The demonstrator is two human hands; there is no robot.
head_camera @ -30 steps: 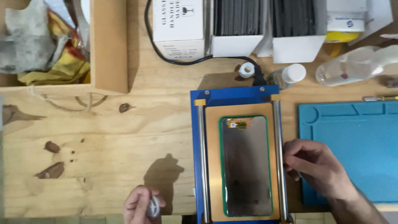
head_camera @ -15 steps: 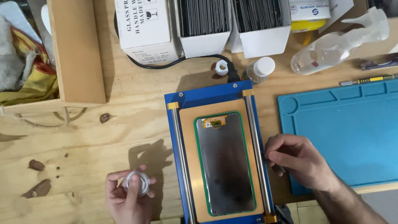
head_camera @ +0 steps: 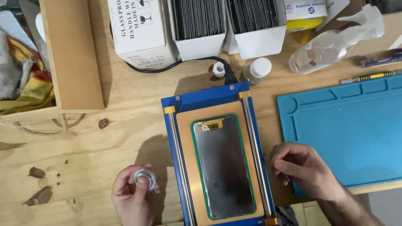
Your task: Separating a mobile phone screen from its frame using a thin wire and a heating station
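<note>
1. Here the left hand (head_camera: 133,196) has its fingers closed around a small white spool (head_camera: 145,179), held just above the table (head_camera: 125,125) left of the blue machine (head_camera: 217,155).
2. The right hand (head_camera: 303,169) rests at the machine's right rail, fingers pinched together on what looks like a very thin wire; it is too fine to follow across the frame.
3. The phone screen (head_camera: 224,167) lies face down on the machine's orange pad, inside a green border.
4. Risk: a wire this thin can snap or cut skin if pulled taut too sharply.
5. Risk: uneven pull may crack the screen or tear the small flex cable (head_camera: 210,124) at its top edge.
6. Risk: the spool could slip and unwind.
</note>
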